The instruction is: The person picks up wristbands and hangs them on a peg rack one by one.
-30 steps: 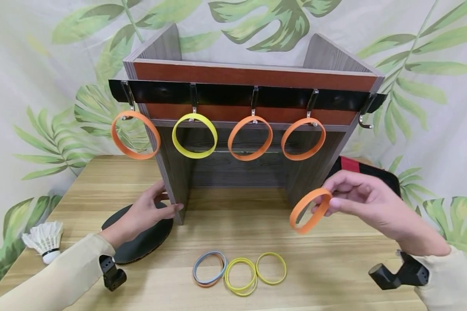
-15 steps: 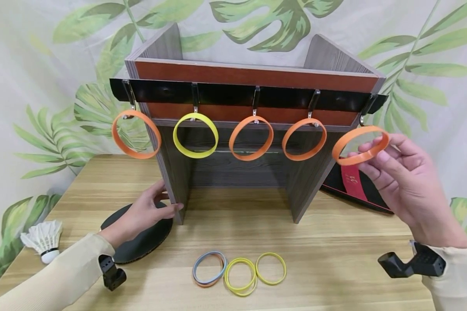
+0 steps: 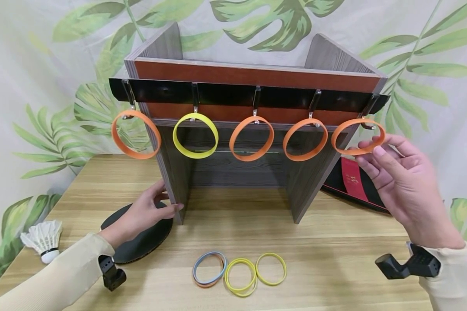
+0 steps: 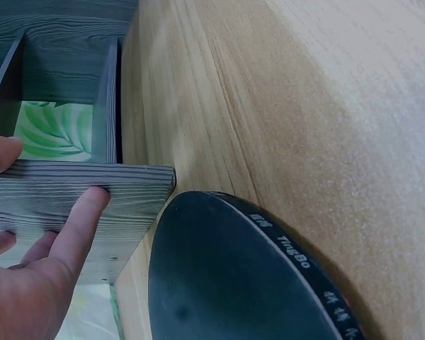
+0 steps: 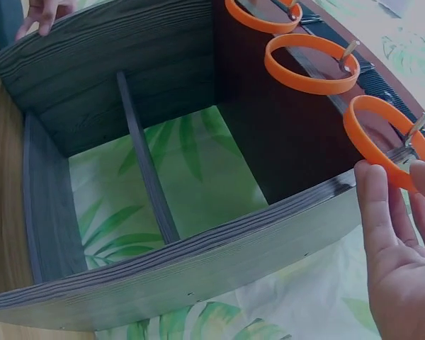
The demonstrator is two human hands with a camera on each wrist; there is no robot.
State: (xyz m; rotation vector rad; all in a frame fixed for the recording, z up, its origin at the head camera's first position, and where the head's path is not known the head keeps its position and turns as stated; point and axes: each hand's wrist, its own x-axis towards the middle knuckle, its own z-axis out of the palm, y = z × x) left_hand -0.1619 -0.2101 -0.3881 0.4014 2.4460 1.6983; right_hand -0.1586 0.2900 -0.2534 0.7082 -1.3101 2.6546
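Observation:
A grey wood-grain stand point(image 3: 174, 181) carries a black rail point(image 3: 225, 93) with several hooks along its front. My right hand point(image 3: 412, 181) pinches an orange silicone wristband point(image 3: 350, 151) by its lower right edge. In the right wrist view, the rightmost hook passes through this wristband point(image 5: 368, 145), with thumb and fingers on its rim. To its left hang two more orange wristbands, a yellow wristband point(image 3: 196, 154) and, at the far left, another orange one point(image 3: 136, 156). My left hand point(image 3: 149, 211) grips the stand's left side panel point(image 4: 138, 177) low down, thumb and fingers on opposite faces.
Loose wristbands lie on the wooden table: a blue one point(image 3: 196, 264) overlapping an orange one, and several yellow ones point(image 3: 283, 273). A black round paddle point(image 4: 205, 283) lettered TingBo leans by the left panel. A shuttlecock point(image 3: 44, 242) lies far left. Behind right is a black case with a red band point(image 3: 352, 177).
My right hand has carried the orange wristband up and right from in front of the stand to the rightmost hook, which is now inside the ring. The left hand has stayed put.

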